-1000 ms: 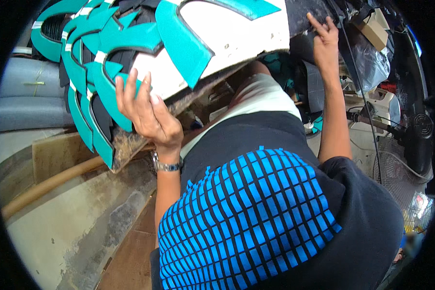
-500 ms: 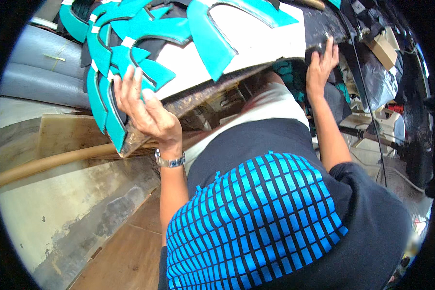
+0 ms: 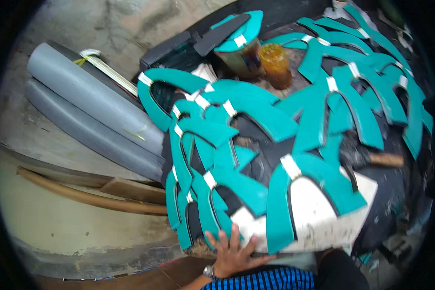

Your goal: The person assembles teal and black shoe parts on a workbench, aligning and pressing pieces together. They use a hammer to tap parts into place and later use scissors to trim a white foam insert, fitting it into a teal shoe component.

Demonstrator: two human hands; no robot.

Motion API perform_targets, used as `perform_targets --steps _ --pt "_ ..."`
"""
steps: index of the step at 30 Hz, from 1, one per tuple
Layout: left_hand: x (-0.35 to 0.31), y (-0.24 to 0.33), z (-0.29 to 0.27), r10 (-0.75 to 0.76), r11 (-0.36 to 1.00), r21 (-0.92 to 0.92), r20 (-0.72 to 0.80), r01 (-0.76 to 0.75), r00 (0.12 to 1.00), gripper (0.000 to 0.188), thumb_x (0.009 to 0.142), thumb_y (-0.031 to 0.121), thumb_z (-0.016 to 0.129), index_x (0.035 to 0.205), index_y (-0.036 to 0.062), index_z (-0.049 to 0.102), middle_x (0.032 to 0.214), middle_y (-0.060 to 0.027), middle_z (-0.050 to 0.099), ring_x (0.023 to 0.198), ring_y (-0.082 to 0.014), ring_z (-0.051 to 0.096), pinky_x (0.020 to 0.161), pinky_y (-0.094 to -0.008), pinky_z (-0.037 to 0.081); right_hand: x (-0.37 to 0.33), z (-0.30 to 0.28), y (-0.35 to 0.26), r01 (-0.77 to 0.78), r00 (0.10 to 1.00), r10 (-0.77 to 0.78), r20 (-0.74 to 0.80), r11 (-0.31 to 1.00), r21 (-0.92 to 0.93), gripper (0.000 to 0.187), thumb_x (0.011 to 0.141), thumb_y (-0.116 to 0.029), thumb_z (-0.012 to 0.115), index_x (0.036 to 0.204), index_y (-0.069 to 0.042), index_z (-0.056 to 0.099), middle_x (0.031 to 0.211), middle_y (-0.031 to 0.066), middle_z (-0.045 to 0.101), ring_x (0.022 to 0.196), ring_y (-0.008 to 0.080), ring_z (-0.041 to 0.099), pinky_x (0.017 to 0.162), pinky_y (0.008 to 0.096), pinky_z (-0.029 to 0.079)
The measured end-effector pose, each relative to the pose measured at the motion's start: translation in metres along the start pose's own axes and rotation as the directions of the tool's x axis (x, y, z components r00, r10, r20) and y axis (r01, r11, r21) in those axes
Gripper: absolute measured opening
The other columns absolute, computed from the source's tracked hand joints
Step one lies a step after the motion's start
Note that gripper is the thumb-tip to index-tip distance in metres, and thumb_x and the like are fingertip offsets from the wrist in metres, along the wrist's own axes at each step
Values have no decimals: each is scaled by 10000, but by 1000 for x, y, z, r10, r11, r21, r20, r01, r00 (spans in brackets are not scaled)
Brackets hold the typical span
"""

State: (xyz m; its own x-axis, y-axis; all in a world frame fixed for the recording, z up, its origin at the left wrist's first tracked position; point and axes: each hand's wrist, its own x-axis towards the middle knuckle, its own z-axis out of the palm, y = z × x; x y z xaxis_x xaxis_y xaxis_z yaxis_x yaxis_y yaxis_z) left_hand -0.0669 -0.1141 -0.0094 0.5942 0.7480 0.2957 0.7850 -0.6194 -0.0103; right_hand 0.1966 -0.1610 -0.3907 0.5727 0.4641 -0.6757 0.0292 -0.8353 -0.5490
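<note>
Head view: looking down on a dark counter [image 3: 401, 203] crowded with teal cut-outs, a bare concrete floor to the left.
Left hand: the left hand [image 3: 234, 253] lies flat with fingers spread, palm pressed on the near edge of the counter, touching the lowest teal pieces and the white board; a wristwatch [image 3: 209, 272] sits on the wrist.
Right hand: not in view, so its state cannot be told.
Teal strap pieces: curved teal strap pieces [image 3: 256, 145], many joined by pale tape bands, lie overlapping across almost the whole counter, from the near edge to the far right.
White board: a white board [image 3: 319, 217] lies under the nearest pieces, at the counter's near edge beside the hand.
Risk of sliding: the pieces at the near left edge hang over the rim; a push from the pressing hand could send them to the floor.
Risk of spilling: an amber jar [image 3: 274, 65] stands among loose pieces at the far side; dragging the pile could tip it.
Count, teal pieces: too overlapped for an exact count; well over a dozen.
Count, grey pipes: two grey pipes [image 3: 92, 111] lying side by side on the floor.
Count, jars: one amber jar, plus one darker container [image 3: 240, 57] just beside it.
Count, hammer: one wooden handle [image 3: 386, 159] shows at the right.
</note>
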Motion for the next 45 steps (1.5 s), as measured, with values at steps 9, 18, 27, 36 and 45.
perform_targets --steps 9,18,27,36,45 --pt "-17 13 -5 -204 976 99 78 196 976 991 778 746 563 1548 246 189 1552 -290 188 1456 -480 89 1095 -726 18 53 56 57 -110 988 129 88 974 -200 578 963 -186 469 1482 -20 276 1402 181 436 1281 307 439 1066 430 347" --pt "-19 6 2 -74 989 127 36 69 997 691 932 620 379 1430 141 343 1500 -379 246 1397 -607 122 1092 -706 49 68 75 47 -64 979 108 175 968 -241 538 978 -205 446 1467 -32 304 1354 180 478 1244 320 477 1038 445 375" --pt "-15 20 -7 -290 954 112 98 279 952 937 804 684 588 1532 226 215 1538 -297 221 1444 -504 113 1089 -736 34 50 55 40 85 966 51 252 863 -498 501 993 -224 422 1453 -44 333 1306 178 520 1206 333 514 1010 459 403" --pt "5 -1 -2 -14 998 -55 27 16 1000 1167 668 809 645 1526 143 218 1533 -253 283 1474 -393 115 1148 -627 11 -97 -61 -103 674 694 -203 691 520 -524 470 1009 -243 398 1438 -56 361 1257 177 563 1169 346 552 981 474 431" --pt "-2 -7 4 -82 968 -250 -198 31 977 846 876 664 519 1465 71 387 1503 -213 381 1439 -417 230 1155 -581 108 -248 -113 -243 911 406 217 888 -15 -413 444 1024 -262 375 1423 -68 390 1209 175 605 1131 359 589 953 489 458"
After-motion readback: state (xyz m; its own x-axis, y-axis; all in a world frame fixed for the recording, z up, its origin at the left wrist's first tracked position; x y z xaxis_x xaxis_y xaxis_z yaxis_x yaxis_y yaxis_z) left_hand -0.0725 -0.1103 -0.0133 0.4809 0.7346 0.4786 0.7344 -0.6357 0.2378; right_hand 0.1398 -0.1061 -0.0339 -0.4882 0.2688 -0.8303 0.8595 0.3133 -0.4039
